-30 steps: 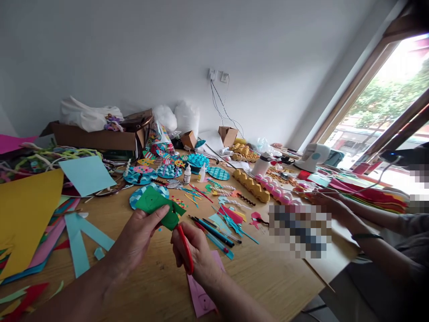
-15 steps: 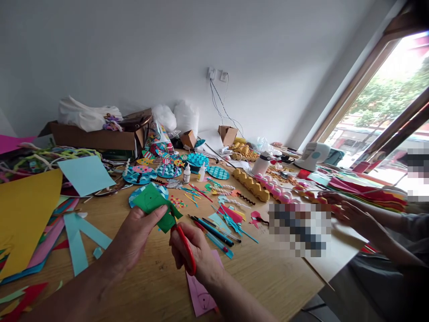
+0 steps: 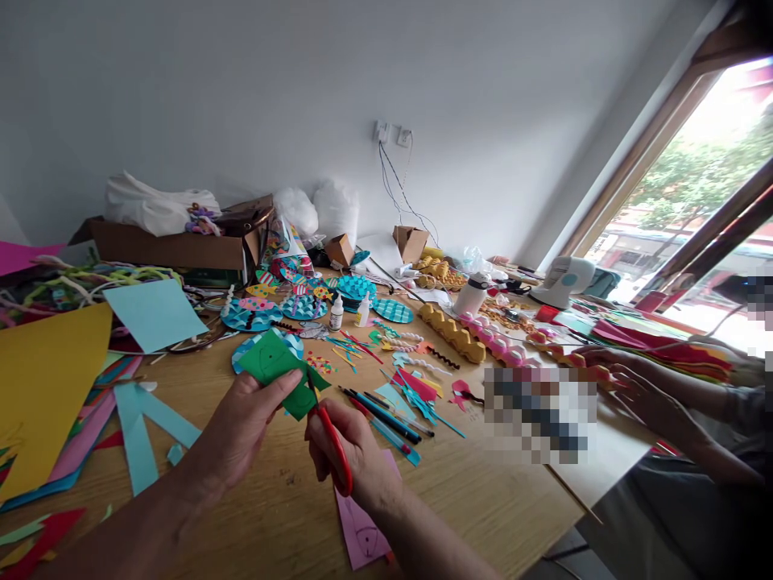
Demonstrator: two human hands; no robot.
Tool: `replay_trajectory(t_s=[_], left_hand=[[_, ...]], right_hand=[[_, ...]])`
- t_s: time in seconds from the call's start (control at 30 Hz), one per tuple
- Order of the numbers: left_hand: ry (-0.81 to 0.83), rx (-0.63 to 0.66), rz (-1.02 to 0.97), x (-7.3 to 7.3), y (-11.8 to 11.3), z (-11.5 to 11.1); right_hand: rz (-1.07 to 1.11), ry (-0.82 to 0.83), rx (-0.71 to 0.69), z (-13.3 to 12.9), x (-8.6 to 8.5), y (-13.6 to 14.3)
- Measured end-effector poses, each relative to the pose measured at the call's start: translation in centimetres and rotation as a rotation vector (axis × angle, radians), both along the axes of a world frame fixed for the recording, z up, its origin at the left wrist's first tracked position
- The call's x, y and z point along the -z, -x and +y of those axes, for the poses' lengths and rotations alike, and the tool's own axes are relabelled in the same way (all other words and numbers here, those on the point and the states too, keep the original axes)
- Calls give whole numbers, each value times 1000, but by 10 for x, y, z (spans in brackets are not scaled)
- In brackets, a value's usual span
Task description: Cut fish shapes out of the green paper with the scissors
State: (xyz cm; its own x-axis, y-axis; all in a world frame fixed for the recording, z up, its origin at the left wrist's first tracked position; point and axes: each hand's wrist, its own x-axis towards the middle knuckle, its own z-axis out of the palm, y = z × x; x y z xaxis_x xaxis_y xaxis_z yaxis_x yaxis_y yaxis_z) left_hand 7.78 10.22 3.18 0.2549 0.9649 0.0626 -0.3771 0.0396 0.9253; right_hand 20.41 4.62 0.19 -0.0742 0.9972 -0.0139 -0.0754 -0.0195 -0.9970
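My left hand (image 3: 247,427) pinches a piece of green paper (image 3: 266,358) between thumb and fingers; pencil lines and a dot show on it. Closed around the red handles of a pair of scissors (image 3: 334,451) is my right hand (image 3: 356,447). The scissor blades meet the paper's right part, where a cut splits a strip from the rest. Under my right wrist lies a pink paper (image 3: 359,536) with a drawn outline. Just right of my hands rest several pens and brushes (image 3: 386,419).
Glue bottles (image 3: 336,312) and blue paper-plate crafts (image 3: 305,306) stand behind my hands. Coloured paper (image 3: 54,387) is piled at left. Egg-carton strips (image 3: 452,332) run toward the right, where another person's hands (image 3: 652,403) work. A white bottle (image 3: 471,294) stands farther back.
My hands, the scissors and the green paper stay almost in place; the cut strip at the right has shifted slightly. At the right, the other person's hands have moved a little.
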Motion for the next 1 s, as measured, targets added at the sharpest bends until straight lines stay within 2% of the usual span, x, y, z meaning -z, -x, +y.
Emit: replay_trajectory(t_s=[0.33,0.7,1.0], left_hand=[[15,-18,21,-4,1,-1],[-17,86,50,1,9,9],[-36,139,163,-7,20,14]], right_hand=[[-41,-47,-13,0,4,-2],[-57,-41,-22,-1,3,-2],[-73,-44,-40,-1,2,-5]])
